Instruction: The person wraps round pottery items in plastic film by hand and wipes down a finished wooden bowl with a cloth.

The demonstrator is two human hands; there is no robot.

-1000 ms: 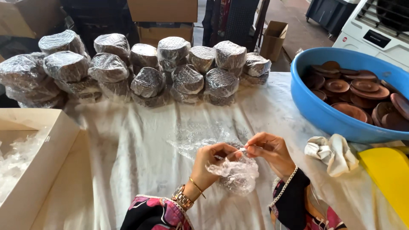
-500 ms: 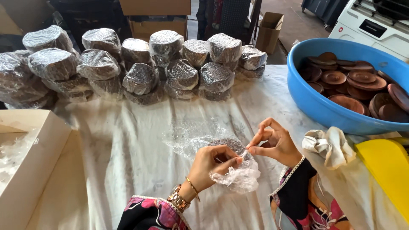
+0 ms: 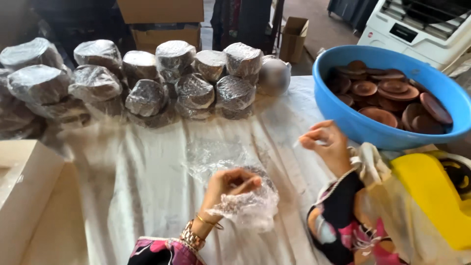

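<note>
Left hand: the left hand (image 3: 230,184) is clenched over a plastic-wrapped bundle (image 3: 248,206), pressing it onto the white table cloth (image 3: 147,196).
Right hand: the right hand (image 3: 328,145) is lifted off to the side of that grip, pinching a small pale strip (image 3: 300,142), likely tape.
Beyond the grip: wrapped stacks (image 3: 191,88) piled at the far edge; blue tub (image 3: 358,125) of brown clay lids just past the right hand.
Risk: loose film could spring open if the clench eases; the strip may stick to the fingers or fold on itself.

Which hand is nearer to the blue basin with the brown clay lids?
The right hand. It is raised just beside the blue basin, close to its front wall. The left hand is farther away, over the white cloth, holding a plastic-wrapped bundle.
</note>
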